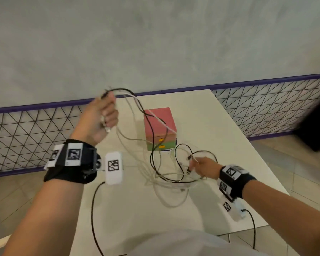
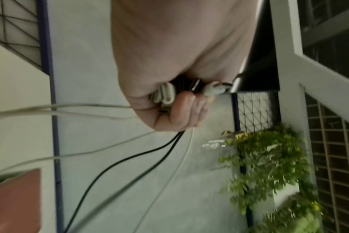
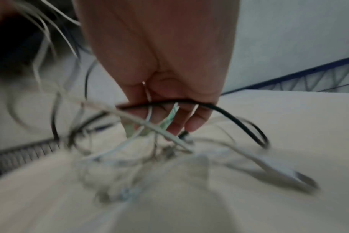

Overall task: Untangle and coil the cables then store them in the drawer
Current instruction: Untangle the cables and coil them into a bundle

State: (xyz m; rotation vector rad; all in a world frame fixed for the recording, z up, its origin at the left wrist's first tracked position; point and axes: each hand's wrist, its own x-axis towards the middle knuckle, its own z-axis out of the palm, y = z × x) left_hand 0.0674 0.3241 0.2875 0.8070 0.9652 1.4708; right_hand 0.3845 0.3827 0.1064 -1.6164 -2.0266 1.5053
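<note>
The left hand (image 1: 102, 117) is raised left of the drawer box (image 1: 160, 129), its grip closed round several ends of the cables (image 1: 166, 174). The right hand (image 1: 204, 167), in front of the box, pinches strands low over the desk (image 1: 220, 126).

Risk: further lifting may tighten the knots or drag a strand against the box and shift it.

The cables run lengthwise from the raised grip down to a tangle in front of the box.

Cables (image 1: 166, 180) on table (image 1: 229, 126) (drawer box (image 1: 160, 128) behind).
</note>
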